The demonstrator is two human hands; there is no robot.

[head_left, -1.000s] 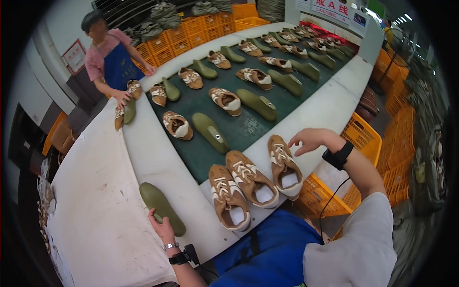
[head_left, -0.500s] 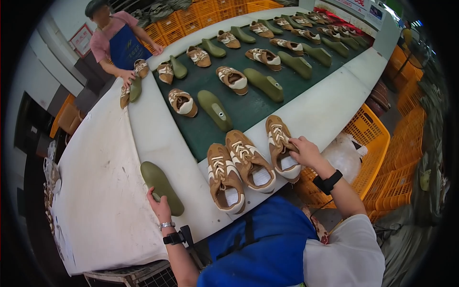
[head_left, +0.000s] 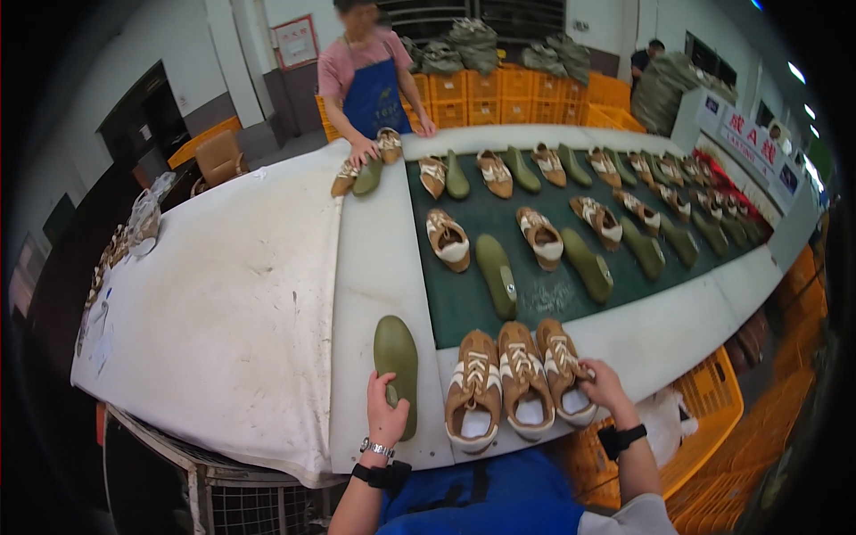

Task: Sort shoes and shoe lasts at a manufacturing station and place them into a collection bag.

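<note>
My left hand (head_left: 389,412) is closed around the near end of an olive-green shoe last (head_left: 396,349), which lies on the white table edge left of the sneakers. My right hand (head_left: 606,386) grips the right side of a brown sneaker (head_left: 559,355) with white stripes and laces. That sneaker stands at the right of a row of three, close against the middle sneaker (head_left: 519,364). The left sneaker (head_left: 475,385) is nearest the last. All three point away from me, their light insoles showing.
A dark green conveyor belt (head_left: 544,299) carries several sneakers and green lasts. Across the table a person in a blue apron (head_left: 374,98) touches another last (head_left: 366,180). A white cloth-covered table (head_left: 223,294) spreads to the left. Below right stands an orange crate (head_left: 713,419).
The view has swung up and to the left. The right-hand sneaker has come closer to the middle one, with my right hand still on it. My left hand keeps its hold on the last.
</note>
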